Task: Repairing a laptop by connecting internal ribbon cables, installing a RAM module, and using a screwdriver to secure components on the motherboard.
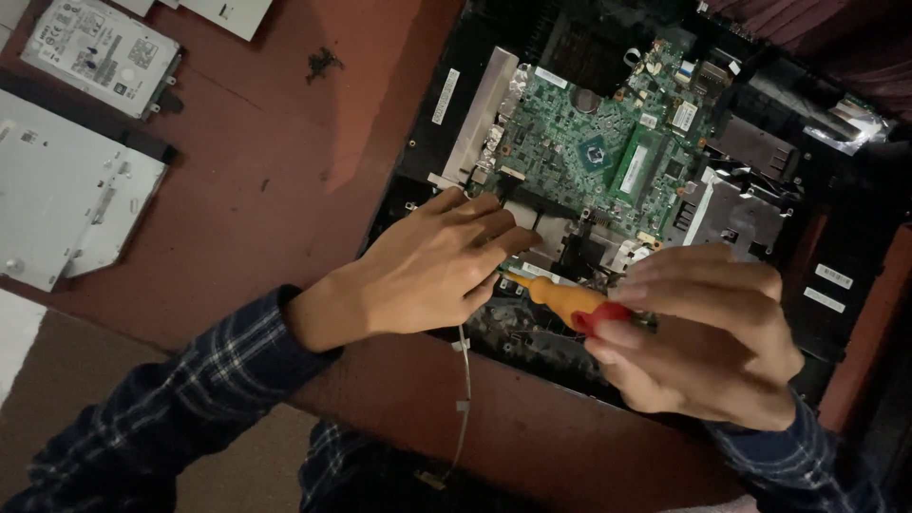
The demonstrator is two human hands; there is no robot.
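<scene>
Reddish-brown bench (285,171), dim light, opened laptop chassis (836,313) lying on it with green motherboard (589,152) exposed. Right hand (708,332) clenched round the red-and-orange screwdriver (570,302), shaft pointing left toward the board's lower edge. Left hand (432,266) rests flat on the chassis, fingers pressing beside the screwdriver tip, grasping nothing. Hard drive (100,52) and silver optical drive (66,195) lie at far left, well apart. Thin cable (464,399) trails off the bench's near edge.
</scene>
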